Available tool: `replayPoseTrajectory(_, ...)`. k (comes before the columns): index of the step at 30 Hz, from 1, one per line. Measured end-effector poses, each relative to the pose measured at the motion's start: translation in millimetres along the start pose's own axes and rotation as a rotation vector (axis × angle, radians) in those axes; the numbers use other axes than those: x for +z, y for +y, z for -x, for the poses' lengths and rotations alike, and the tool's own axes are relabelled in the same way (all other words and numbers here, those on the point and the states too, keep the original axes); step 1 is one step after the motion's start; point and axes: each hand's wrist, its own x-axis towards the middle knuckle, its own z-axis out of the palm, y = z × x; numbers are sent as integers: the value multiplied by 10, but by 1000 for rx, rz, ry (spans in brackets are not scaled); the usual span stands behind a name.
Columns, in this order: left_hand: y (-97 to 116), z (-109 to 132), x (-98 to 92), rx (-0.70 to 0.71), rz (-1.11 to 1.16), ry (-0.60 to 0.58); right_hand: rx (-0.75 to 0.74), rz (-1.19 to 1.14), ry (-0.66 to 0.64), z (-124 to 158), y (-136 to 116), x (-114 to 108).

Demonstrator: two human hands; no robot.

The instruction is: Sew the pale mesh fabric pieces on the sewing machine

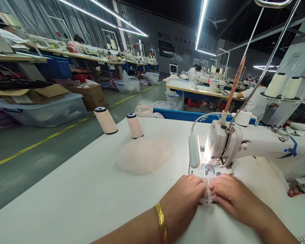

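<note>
Under a dark ceiling (178, 10), bright white strip lights (202, 23) and a ceiling fan (215, 22); along the left, grey curtains (40, 20); at the far end, a grey wall (152, 27) with lettering (167, 36); below, a grey-green floor (48, 152) marked with a yellow line (40, 142), between rows of long, wood-edged worktables (205, 94).

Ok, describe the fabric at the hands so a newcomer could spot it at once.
Find the white sewing machine on the right of the white table. On its near side, pale sheer fabric sits between the left hand and right hand. Unlike the loose sheer heap farther left, it has fingers on it.
</note>
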Motion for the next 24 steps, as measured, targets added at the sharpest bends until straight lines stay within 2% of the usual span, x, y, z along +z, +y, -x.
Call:
replayPoseTrajectory(4,-39,-135,51,-67,159,86,44,-38,176,-35,14,116)
replayPoseTrajectory(8,-44,-269,6,-145,184,47,149,-92,381,-52,-7,176)
replayPoseTrajectory(11,-76,-336,3,-154,178,18,189,-133,469,-76,-13,206)
replayPoseTrajectory(16,-131,-366,14,-158,209,10,204,-169,499,-113,-21,218)
replayPoseTrajectory(24,-110,-353,-29,-120,299,32,199,-134,421,-95,-19,220)
